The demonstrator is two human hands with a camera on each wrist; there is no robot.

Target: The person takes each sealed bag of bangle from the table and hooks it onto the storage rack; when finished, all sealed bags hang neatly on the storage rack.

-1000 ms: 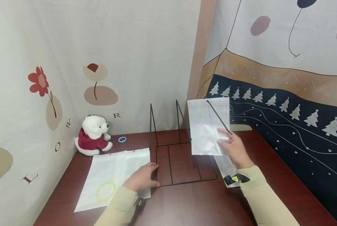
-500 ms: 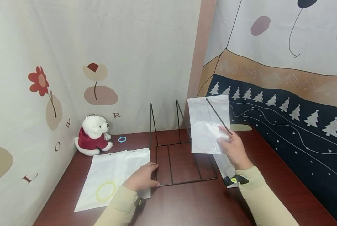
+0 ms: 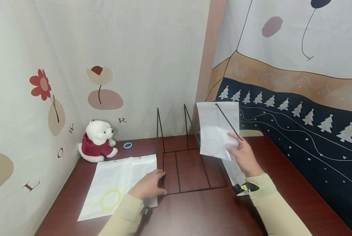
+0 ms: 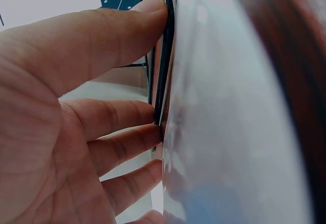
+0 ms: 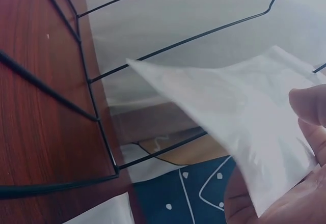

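A white zip-top plastic bag (image 3: 214, 131) hangs at the right side of a black wire rack (image 3: 177, 170), a wire prong through the hole near its top edge. My right hand (image 3: 244, 156) pinches the bag's lower right side between thumb and fingers. A faint ring outline shows in its lower part. In the right wrist view the bag (image 5: 229, 102) slants across the rack's wires (image 5: 104, 137). At the rack's left base, my left hand (image 3: 148, 185) touches the wire with thumb and fingertips. Its fingers (image 4: 127, 145) look fairly straight in the left wrist view.
Two white bags (image 3: 114, 180) lie left of the rack, one showing a yellow ring (image 3: 111, 199). Another white bag (image 3: 234, 173) lies under my right forearm. A plush polar bear (image 3: 98, 141) and a blue ring (image 3: 127, 145) sit at the back left of the table (image 3: 190, 213).
The hanging bag's top has risen slightly and come back down, while its lower edge has lifted. My right hand has shifted slightly with it. The left hand has stayed put.
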